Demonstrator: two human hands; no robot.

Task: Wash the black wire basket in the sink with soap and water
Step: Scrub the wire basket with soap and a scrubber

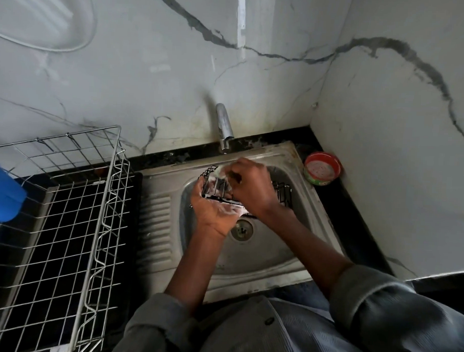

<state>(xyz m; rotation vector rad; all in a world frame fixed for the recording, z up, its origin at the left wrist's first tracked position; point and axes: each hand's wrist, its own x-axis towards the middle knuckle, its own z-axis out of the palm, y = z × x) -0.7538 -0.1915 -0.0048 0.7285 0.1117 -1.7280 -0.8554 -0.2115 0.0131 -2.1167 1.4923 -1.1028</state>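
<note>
Basket, black wire point(284, 194), held over the bowl of a steel sink point(270, 258) at the centre of the frame, below the spout of a chrome tap point(224, 128) that comes out of the marble wall point(150, 73); the basket's wires show at its upper left and right ends, the middle hidden behind the hands. Left hand point(215, 209), palm up and coated in white lather, cups the basket from below and to the left, fingers curled round its lower wires. Right hand point(251, 187), back toward the camera, lies over the top of the basket with fingers bent against the wires; whether it grips a scrubber or only the wire cannot be told. Foam clings to the basket's upper left corner. Drain point(241, 229) sits just below the left hand. Ribbed drainboard point(155, 226) adjoins the bowl on the left. Soap tub, round, red-rimmed point(322, 168), stands on the black counter point(355, 227) at the sink's upper right corner, well apart from the hands. Large silver wire rack point(66, 222) fills the lower left of the frame, with a blue plastic container point(4, 194) at the left edge. Grey sleeves point(394, 313) occupy the lower right.
</note>
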